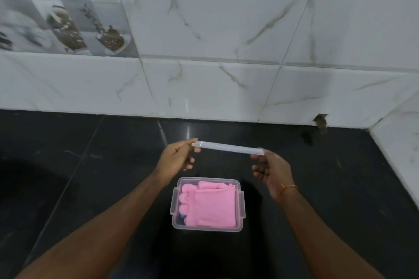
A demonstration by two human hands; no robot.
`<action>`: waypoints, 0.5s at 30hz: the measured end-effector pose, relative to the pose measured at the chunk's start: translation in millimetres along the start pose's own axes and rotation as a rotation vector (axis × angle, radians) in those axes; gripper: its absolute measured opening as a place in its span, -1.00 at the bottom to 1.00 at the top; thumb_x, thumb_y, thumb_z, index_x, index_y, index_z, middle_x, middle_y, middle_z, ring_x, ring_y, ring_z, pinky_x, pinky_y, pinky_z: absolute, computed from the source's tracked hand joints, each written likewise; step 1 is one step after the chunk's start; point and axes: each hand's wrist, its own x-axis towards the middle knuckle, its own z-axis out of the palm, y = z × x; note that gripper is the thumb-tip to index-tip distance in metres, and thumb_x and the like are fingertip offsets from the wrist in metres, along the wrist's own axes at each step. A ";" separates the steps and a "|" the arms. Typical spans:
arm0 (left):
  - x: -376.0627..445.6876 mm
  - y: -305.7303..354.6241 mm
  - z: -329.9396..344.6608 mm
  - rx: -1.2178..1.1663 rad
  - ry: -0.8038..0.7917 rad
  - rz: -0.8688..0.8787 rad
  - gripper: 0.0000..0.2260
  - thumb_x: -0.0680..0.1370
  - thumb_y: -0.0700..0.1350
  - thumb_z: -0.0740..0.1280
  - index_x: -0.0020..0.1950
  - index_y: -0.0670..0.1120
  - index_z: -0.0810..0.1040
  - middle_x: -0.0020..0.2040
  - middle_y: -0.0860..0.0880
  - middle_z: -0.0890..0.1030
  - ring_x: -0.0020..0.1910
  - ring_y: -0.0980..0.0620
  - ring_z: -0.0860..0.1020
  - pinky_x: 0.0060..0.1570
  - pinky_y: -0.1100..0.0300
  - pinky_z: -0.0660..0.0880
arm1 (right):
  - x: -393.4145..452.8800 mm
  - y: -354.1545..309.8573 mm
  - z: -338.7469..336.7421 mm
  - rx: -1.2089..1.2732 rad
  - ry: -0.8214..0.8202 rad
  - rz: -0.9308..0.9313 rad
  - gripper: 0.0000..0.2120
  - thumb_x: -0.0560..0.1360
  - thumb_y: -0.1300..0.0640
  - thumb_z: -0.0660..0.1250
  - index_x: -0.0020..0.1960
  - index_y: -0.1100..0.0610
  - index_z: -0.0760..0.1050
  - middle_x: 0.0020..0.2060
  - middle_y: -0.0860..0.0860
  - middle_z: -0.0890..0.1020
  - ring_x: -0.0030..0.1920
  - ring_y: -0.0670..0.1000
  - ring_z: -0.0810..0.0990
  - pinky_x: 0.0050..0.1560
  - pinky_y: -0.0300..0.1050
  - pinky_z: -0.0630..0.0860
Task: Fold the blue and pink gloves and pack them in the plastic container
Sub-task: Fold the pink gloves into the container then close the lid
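Your two forearms enter from the bottom corners, nearest the cam, and converge toward the centre of the black countertop.

Plastic container: sits on the countertop between your forearms, lid off, clear w/ hinge tabs on its left and right sides. Pink glove lies folded inside, filling most of the box; its fingers point to the left wall. A small patch of the blue glove shows under the pink one at the lower-left corner; the rest is hidden.

Lid: held in the air above and beyond the container, seen nearly edge-on, approx. level w/ a slight drop to the right. Not touching the container.

Left hand: pinches the lid's left end between thumb and index finger. Remaining fingers curl loosely below, holding nothing.

Right hand: grips the lid's right end at the fingertips, palm turned inward. Lower fingers partly curled, clear of the lid. An orange thread band circles this wrist.

Background: white marble-pattern tile wall runs behind the countertop; patterned picture tiles occupy the upper left. A chipped hole shows at the wall base, right of centre.
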 end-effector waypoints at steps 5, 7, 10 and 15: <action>-52.3 -19.6 -36.2 -0.039 0.101 0.010 -0.71 0.75 0.00 0.27 0.07 0.05 0.80 -0.02 -0.04 0.81 -0.28 0.06 0.61 -0.35 0.16 0.60 | -38.8 16.1 7.1 -0.125 -0.114 0.013 -0.74 0.62 -0.03 0.43 0.13 0.15 0.69 -0.06 0.18 0.77 -0.37 0.00 0.59 -0.39 -0.11 0.59; -64.8 -22.1 -41.4 -0.044 0.102 0.001 -0.75 0.74 0.06 0.32 0.09 0.07 0.80 -0.08 -0.04 0.80 -0.30 0.10 0.64 -0.35 0.19 0.60 | -49.2 17.5 3.7 -0.150 -0.169 0.000 -0.79 0.58 0.03 0.48 0.11 0.15 0.71 -0.09 0.18 0.77 -0.37 0.00 0.60 -0.39 -0.11 0.59; -84.5 -32.2 -42.5 -0.011 0.121 -0.002 -0.87 0.68 -0.07 0.44 0.19 0.12 0.72 -0.10 -0.03 0.80 -0.28 0.11 0.72 -0.32 0.24 0.63 | -63.8 30.5 -3.3 -0.317 -0.164 -0.083 -0.86 0.53 0.11 0.54 0.06 0.11 0.69 -0.16 0.17 0.75 -0.38 0.01 0.62 -0.37 -0.09 0.62; -114.0 -57.4 -40.3 0.170 0.152 0.012 -0.75 0.58 -0.12 0.56 0.12 0.24 0.71 -0.13 0.16 0.80 -0.14 0.22 0.77 -0.19 0.44 0.61 | -79.1 58.4 -7.6 -0.558 -0.079 -0.121 -0.71 0.46 0.09 0.62 0.10 0.05 0.59 -0.19 0.07 0.78 -0.40 -0.02 0.68 -0.40 -0.07 0.65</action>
